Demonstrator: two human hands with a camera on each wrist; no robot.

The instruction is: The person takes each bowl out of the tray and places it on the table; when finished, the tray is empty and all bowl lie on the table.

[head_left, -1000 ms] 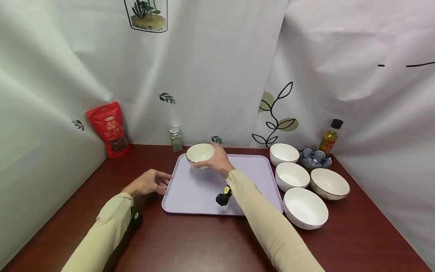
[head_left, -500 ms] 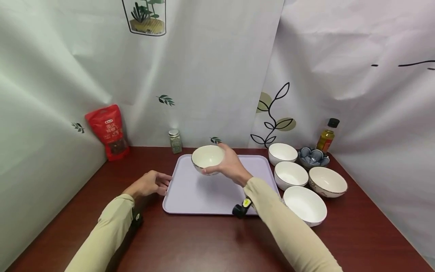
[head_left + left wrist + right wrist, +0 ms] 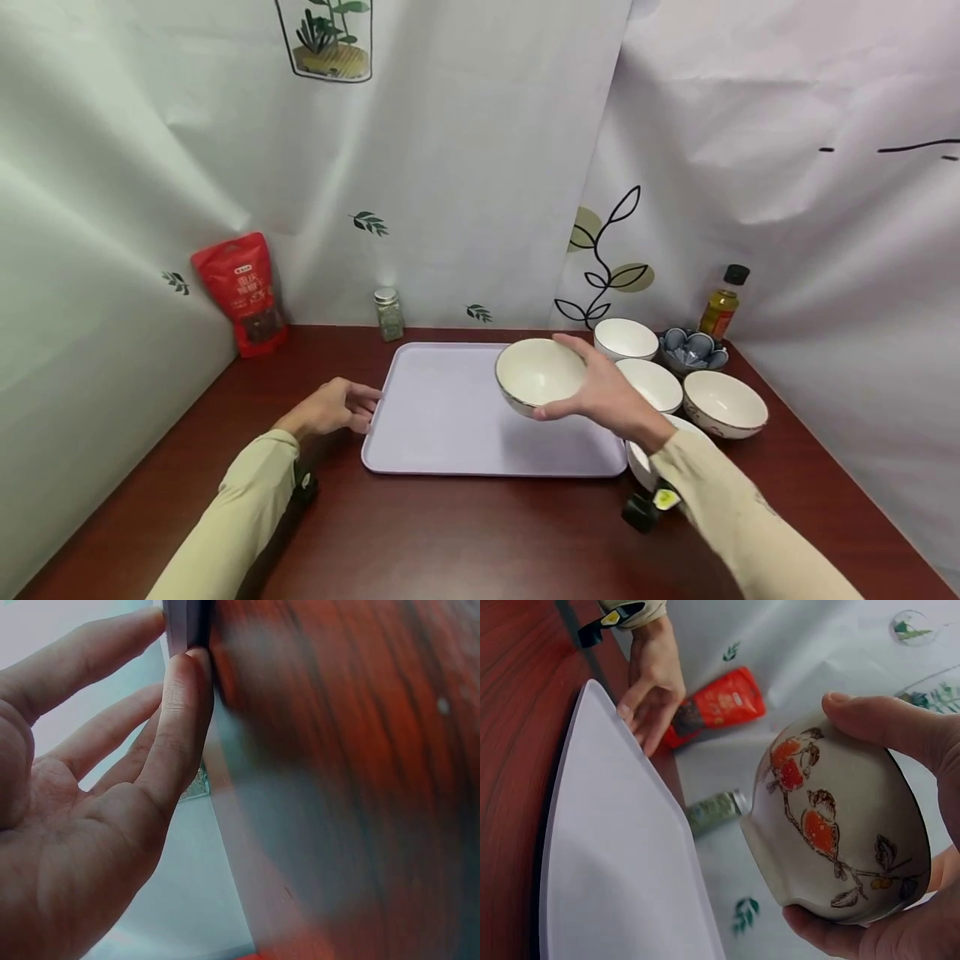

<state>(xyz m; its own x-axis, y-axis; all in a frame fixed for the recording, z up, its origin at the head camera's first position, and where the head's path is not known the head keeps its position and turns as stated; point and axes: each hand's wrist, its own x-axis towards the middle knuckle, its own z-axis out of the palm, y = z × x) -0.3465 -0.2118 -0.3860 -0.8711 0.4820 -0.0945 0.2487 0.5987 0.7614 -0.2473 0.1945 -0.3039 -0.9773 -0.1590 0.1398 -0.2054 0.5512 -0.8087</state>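
Note:
My right hand grips a cream bowl by its side, thumb and fingers spread around it. The bowl is raised over the right part of a pale lilac tray. Its outside, in the right wrist view, carries red-orange fruit and brown branches on the painted bowl wall. At the tray's left edge rests my left hand, its fairly straight fingers touching the rim. The left wrist view shows the left hand's fingertips right at the tray edge.
Several white bowls stand right of the tray, partly hidden by my right arm. A small dark bowl of blue-grey spoons and an oil bottle are behind them. A spice jar and red pouch stand back left.
My right hand has carried the bowl from the tray's back left corner toward the right and nearer to me. The left hand has stayed at the tray's edge.

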